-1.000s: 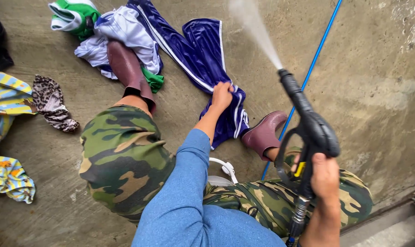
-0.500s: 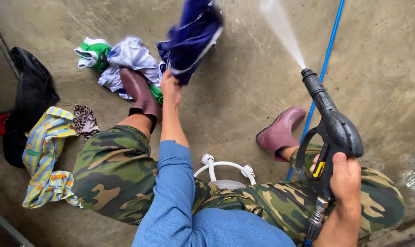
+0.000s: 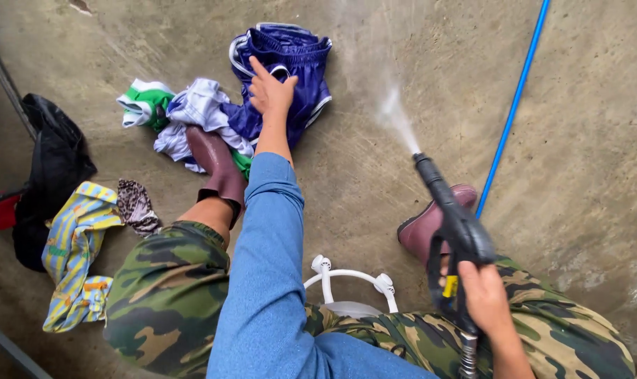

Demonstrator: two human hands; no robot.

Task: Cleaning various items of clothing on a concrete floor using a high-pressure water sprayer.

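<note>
Head view only: left hand point(image 3: 271, 90) is stretched out w/ fingers spread wide, nothing gripped, hovering over blue shorts point(image 3: 290, 67) that lie crumpled on concrete floor point(image 3: 578, 126), next to a pile of white & green clothes point(image 3: 171, 112). Right hand point(image 3: 486, 298) is closed round the handle of a black spray gun point(image 3: 452, 217); water mist is seen at its nozzle. Blue hose point(image 3: 511, 112) is laid across floor at right. Maroon boots point(image 3: 217, 165) are worn w/ camo trousers point(image 3: 167, 295).
</note>
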